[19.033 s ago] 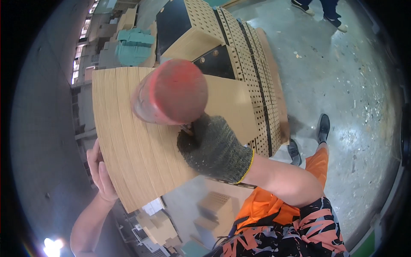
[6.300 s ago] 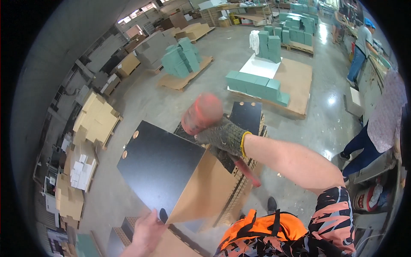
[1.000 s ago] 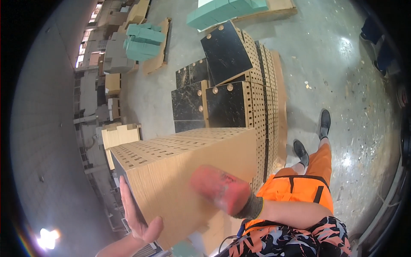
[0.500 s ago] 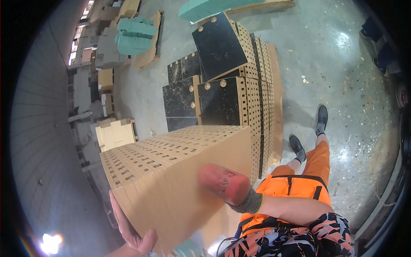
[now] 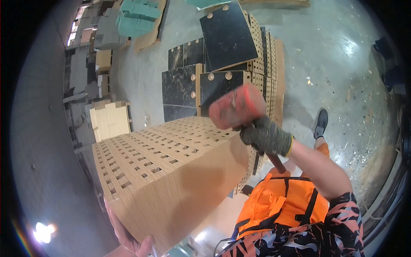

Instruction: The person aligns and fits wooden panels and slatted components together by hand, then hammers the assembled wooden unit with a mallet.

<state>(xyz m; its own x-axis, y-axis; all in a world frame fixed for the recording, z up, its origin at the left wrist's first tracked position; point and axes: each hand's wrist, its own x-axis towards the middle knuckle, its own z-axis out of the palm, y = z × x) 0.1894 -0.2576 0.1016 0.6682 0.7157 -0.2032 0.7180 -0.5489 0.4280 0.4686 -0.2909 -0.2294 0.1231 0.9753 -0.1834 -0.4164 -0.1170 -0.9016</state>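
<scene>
A stack of wood-coloured boards (image 5: 184, 188) with rows of square holes stands before me, its plain side toward me. My left hand (image 5: 126, 237), bare, grips the stack's lower left corner, thumb on the near side and fingers around the edge. In my right hand (image 5: 267, 136), which wears a dark glove, is a mallet (image 5: 237, 107) with a thick red head and a brown handle. The mallet head is raised over the far right end of the stack, slightly blurred.
Beyond stand more stacks of holed boards with black end panels (image 5: 229, 38), one tilted on top. Green wrapped packs (image 5: 137, 19) lie on a pallet at the far left. Pale boards (image 5: 110, 122) sit to the left. Another person's legs (image 5: 385, 64) show at the far right.
My right hand has lifted the mallet from beside the stack's near side up and away, above its far right end. My left hand stays on the corner. The view has shifted slightly.
</scene>
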